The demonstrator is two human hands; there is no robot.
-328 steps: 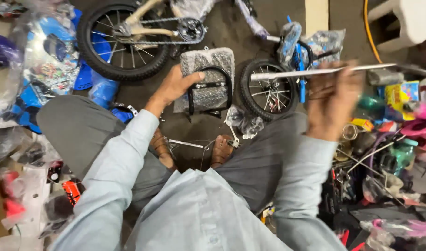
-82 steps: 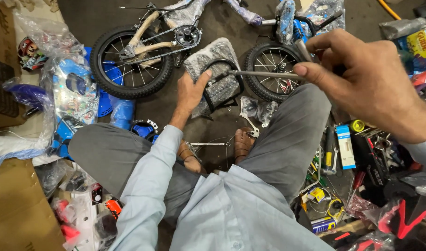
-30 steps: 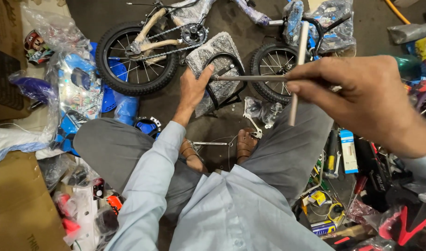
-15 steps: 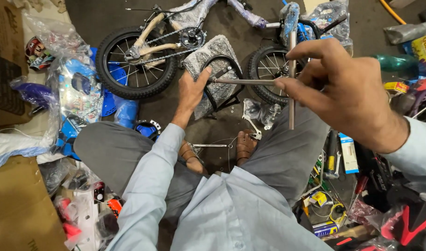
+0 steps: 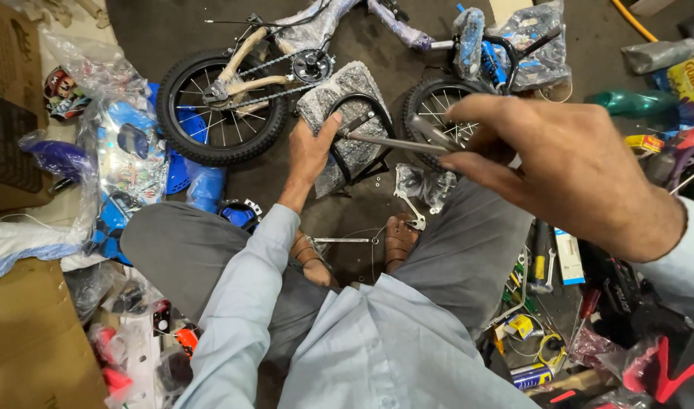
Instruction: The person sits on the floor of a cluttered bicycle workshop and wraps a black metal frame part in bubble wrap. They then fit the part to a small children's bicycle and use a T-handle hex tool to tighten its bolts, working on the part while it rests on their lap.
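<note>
- Right hand raised close to the camera, fingers pinched shut round one thin metal rod; rod is straight, grey, smooth, runs left from the fingers toward the wrapped part.
- Left hand stretched forward, palm down, fingers loosely curled against one wrapped part: grey bubble-wrap, bumpy, with a black curved hoop on it. Whether it truly grips it, cannot tell.
- Rod's far tip sits over the wrapped part, just beside the left thumb.
- Two bicycle wheels: rear wheel left of the wrapped part, black rubber tyre, thin metal spokes, round; front wheel right of it, partly hidden behind the right hand.
- One cream frame tube and one chain with a black sprocket behind the wrapped part, on the rear wheel's side.
- Two sandalled feet nearer the camera than the wrapped part, brown straps.
- One clear plastic bag with blue parts, crinkly, far left of the wrapped part.
- Loose tools on the floor, right of the wrapped part and nearer the camera.
</note>
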